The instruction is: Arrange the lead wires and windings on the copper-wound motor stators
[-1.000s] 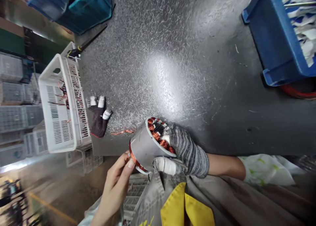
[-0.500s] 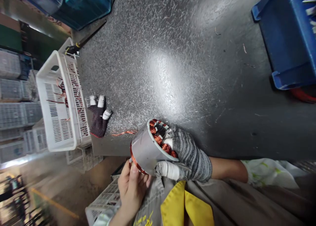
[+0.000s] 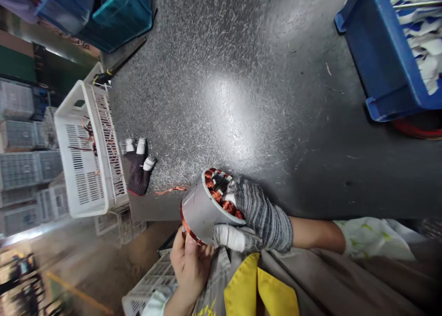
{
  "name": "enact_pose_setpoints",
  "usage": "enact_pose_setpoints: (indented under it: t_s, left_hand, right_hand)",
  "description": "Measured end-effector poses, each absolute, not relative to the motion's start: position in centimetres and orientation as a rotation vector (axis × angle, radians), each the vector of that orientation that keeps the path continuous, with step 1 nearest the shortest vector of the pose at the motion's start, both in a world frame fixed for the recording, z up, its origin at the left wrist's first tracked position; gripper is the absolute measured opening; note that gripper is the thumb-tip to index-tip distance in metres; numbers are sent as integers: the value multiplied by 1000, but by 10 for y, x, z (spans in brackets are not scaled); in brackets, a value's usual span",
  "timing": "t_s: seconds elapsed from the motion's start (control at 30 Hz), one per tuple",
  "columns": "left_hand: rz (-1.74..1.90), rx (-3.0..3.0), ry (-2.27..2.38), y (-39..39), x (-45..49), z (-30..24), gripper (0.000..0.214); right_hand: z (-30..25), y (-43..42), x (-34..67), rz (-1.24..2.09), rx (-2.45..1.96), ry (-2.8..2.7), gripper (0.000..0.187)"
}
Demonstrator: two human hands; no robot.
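A grey steel motor stator (image 3: pixel 198 210) with copper windings (image 3: pixel 221 198) sits in my hands, its open end tilted up. My right hand (image 3: pixel 258 219), in a grey knit glove with white tape on the thumb, grips it across the winding end. My bare left hand (image 3: pixel 189 270) cups the lower rim from below, where a band of copper wire (image 3: pixel 186 228) runs along the edge. A thin strand of copper wire (image 3: pixel 172 189) lies on the dark speckled work surface (image 3: pixel 241 99) just beyond the stator. A dark glove with white-taped fingers (image 3: pixel 138 171) lies further left.
A white slotted crate (image 3: pixel 83 164) holding copper scraps stands left, with a black-handled tool (image 3: pixel 117 69) at its end. A blue crate (image 3: pixel 380 62) of white pieces is upper right, teal crates (image 3: pixel 120 16) top left, and another white crate (image 3: pixel 148 283) below my left hand.
My left hand has shifted from the stator's rim to underneath it, fingers curled closer to my right hand. The stator has turned slightly in my grip.
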State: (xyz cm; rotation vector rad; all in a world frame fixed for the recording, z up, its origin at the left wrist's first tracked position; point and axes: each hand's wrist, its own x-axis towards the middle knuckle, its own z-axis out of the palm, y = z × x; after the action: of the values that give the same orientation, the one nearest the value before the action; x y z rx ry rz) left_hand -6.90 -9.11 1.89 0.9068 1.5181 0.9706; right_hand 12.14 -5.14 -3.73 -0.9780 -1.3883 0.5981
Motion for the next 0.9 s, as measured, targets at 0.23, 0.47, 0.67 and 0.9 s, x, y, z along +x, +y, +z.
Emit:
enact_pose_setpoints:
  t_s: [0.23, 0.47, 0.67, 0.9]
  left_hand:
    - [973, 916, 1515, -86, -67, 20, 37]
    - [901, 1000, 1536, -74, -75, 30, 46]
    - [956, 1032, 1578, -76, -74, 23, 47]
    - [1095, 963, 1607, -84, -68, 12, 41]
  right_hand:
    - [-29, -45, 123, 623, -975, -1378, 32]
    - [-37, -52, 123, 750, -952, -1322, 46]
    - [-35, -51, 122, 811, -990, -1339, 54]
    - [-54, -66, 113, 786, -1037, -1436, 68]
